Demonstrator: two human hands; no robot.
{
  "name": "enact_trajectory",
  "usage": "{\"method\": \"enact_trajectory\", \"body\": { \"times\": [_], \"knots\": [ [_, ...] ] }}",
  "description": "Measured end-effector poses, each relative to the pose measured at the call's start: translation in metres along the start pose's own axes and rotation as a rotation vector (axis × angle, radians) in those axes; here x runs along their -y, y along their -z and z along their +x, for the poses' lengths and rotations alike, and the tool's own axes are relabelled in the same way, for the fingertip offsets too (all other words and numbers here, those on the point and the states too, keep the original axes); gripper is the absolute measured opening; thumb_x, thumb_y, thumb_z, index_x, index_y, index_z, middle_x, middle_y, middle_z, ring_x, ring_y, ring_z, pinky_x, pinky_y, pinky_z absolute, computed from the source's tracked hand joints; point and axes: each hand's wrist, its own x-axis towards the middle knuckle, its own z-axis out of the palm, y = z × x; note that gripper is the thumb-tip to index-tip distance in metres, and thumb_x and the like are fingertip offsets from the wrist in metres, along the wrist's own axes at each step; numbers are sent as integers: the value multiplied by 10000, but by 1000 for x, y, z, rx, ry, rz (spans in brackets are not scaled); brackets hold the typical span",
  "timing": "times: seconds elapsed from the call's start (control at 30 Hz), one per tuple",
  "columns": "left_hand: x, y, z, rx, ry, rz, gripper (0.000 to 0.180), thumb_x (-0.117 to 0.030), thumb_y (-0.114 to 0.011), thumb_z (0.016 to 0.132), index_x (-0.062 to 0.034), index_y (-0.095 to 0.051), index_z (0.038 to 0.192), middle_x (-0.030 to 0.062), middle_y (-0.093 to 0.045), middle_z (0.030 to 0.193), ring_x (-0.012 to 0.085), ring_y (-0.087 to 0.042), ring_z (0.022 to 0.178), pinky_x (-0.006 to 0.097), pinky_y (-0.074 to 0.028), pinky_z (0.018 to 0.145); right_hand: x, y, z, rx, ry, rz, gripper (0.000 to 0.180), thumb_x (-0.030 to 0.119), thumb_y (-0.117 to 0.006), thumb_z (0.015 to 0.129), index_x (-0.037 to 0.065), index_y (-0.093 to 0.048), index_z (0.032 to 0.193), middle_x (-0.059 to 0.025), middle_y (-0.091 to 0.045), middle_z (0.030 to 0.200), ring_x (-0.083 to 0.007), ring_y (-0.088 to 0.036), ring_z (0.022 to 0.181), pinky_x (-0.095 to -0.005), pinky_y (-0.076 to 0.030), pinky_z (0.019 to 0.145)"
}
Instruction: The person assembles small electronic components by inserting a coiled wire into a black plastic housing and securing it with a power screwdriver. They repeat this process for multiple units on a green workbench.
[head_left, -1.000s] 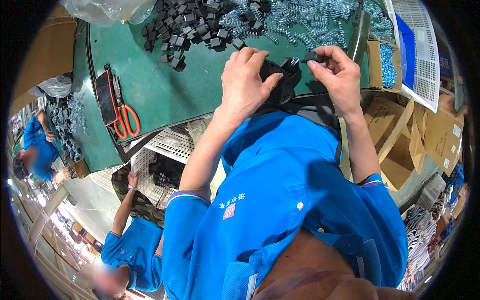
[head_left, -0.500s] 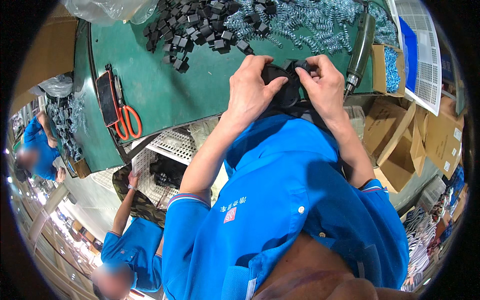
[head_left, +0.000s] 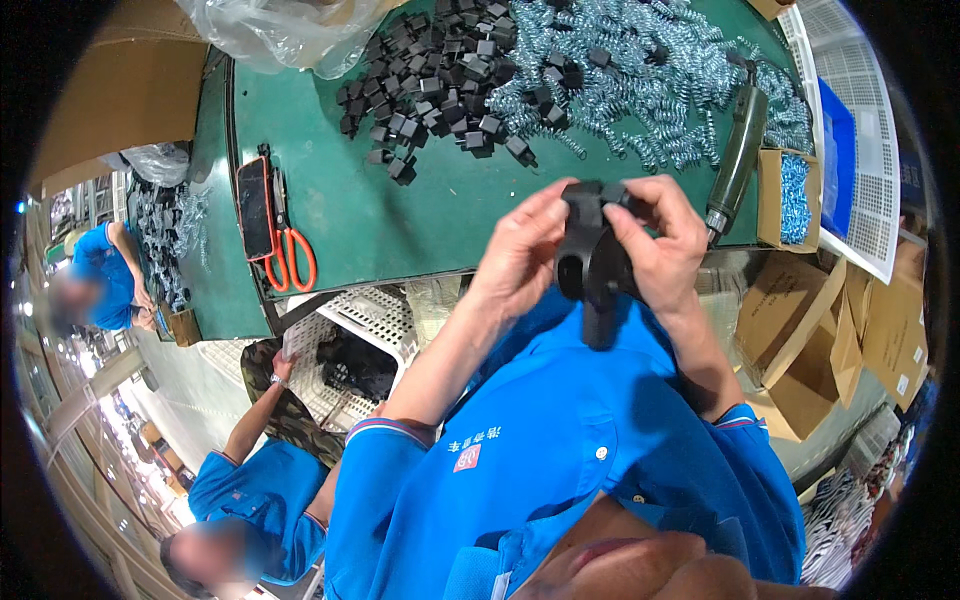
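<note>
Both of my hands hold a black plastic part in front of my shirt, close to the table's front edge. The black plastic part [head_left: 598,258] has a rounded body with a hole, a blocky upper end and a bar pointing down toward me. My left hand [head_left: 522,250] pinches its upper left side between thumb and fingers. My right hand [head_left: 662,240] grips the upper right side, its thumb pressed against the block; some of its fingers are hidden behind. Beyond my hands lie a pile of small black plastic blocks [head_left: 440,95] and a heap of metal springs [head_left: 640,85].
At the right are a green power screwdriver [head_left: 740,150], a carton of small bluish metal pieces [head_left: 794,200] and a blue bin [head_left: 840,150]. Orange-handled scissors [head_left: 290,255] and a phone [head_left: 256,210] lie left. Below stand a white basket [head_left: 390,315] and cardboard boxes [head_left: 790,320]. Two co-workers sit left.
The black part has turned in my hands, so its holed side and downward bar now show. My view has shifted, and the table things appear lower and further right.
</note>
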Motion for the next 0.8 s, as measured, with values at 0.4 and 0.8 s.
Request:
{"method": "enact_trajectory", "body": {
  "times": [0.4,0.8],
  "knots": [
    [16,-10,-31,73,-138,196,595,-247,-544,1000,-47,-300,1504,68,-553,1289,153,-565,1143,307,-482,956,25,6,-4,178,268,-80,207,-25,-741,706,2,-663,895,-127,-636,822,-265,-647,696,-333,-508,601],
    [15,-4,-38,271,-8,61,631,-261,-566,980,-32,-295,1501,100,-491,1406,211,-497,1279,367,-415,1075,36,16,-6,276,98,109,222,-34,-736,717,-32,-669,928,-97,-611,754,-160,-579,619,-278,-447,555]
  ]
}}
